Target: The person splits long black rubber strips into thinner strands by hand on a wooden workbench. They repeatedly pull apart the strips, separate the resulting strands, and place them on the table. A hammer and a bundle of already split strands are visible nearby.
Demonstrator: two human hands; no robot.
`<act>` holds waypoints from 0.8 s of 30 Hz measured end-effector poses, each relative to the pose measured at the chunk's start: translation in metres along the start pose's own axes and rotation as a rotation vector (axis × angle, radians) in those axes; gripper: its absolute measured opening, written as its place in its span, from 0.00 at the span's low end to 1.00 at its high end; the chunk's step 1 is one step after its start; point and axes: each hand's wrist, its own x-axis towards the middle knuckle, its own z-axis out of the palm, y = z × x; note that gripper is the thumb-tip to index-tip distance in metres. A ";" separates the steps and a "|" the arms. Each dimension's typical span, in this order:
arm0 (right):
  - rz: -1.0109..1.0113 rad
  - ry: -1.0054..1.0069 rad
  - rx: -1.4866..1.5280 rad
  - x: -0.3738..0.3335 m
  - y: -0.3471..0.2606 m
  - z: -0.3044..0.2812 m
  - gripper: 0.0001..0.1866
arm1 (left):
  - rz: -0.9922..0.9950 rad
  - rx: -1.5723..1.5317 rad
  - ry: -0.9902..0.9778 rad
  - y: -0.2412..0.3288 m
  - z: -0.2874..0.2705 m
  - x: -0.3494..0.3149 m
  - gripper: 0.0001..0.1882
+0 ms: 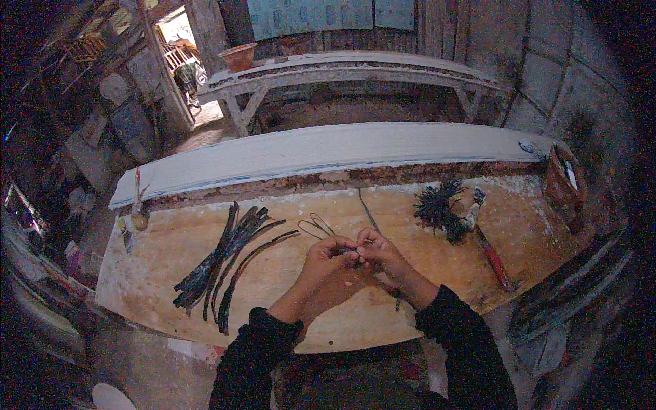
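Over the middle of the wooden board, my left hand (331, 258) and my right hand (381, 253) meet with their fingertips pinched together. Thin looped wire or cord (316, 225) sticks out beyond my left fingers. A narrow dark strip (367, 210) lies on the board and runs toward my right fingers; its part between the fingertips is hidden. To the left lies a loose bundle of long black strips (222, 256). Right of my hands sits a bunch of short dark knotted strips (441, 210), beside a tool with a red handle (493, 261).
The wooden board (150, 273) meets a raised, pale dusty plank (328, 154) at its far side. A brush-like stick (139, 212) stands at the left, and a brown container (564, 181) at the right. Behind is a long bench (355, 68) with clay-coloured bowls (238, 57).
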 end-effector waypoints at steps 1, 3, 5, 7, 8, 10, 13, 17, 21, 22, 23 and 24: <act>-0.007 0.008 -0.001 0.001 0.001 0.000 0.09 | -0.008 0.080 0.024 0.005 0.003 -0.001 0.08; -0.021 0.026 -0.003 0.001 0.003 -0.001 0.09 | 0.026 0.255 0.032 0.008 0.003 -0.001 0.07; -0.084 -0.001 -0.105 0.007 0.011 -0.012 0.10 | 0.114 0.444 0.000 0.009 -0.002 -0.002 0.06; -0.106 -0.009 -0.133 0.008 0.013 -0.012 0.10 | 0.179 0.437 -0.032 0.004 -0.011 0.000 0.06; -0.096 -0.005 -0.110 0.006 0.011 -0.006 0.10 | 0.211 0.433 -0.045 0.001 -0.017 0.002 0.06; -0.104 -0.007 -0.083 0.004 0.009 0.004 0.10 | 0.214 0.407 -0.040 -0.006 -0.024 0.004 0.05; -0.135 -0.017 -0.074 0.005 0.011 0.005 0.11 | 0.217 0.518 -0.038 -0.007 -0.028 0.008 0.04; -0.150 0.036 -0.161 -0.001 0.012 -0.008 0.12 | 0.173 0.456 -0.021 0.033 -0.048 0.012 0.04; -0.136 0.103 -0.204 -0.008 -0.006 0.004 0.12 | 0.409 0.319 0.200 0.010 -0.107 0.024 0.09; -0.145 0.096 -0.173 -0.006 -0.003 -0.002 0.12 | 0.395 0.321 0.167 0.012 -0.097 0.023 0.10; -0.150 0.084 -0.142 0.001 0.003 -0.011 0.12 | 0.382 0.326 0.142 0.015 -0.088 0.019 0.10; -0.155 0.072 -0.111 0.004 0.008 -0.018 0.12 | 0.352 0.371 0.127 0.009 -0.069 0.018 0.10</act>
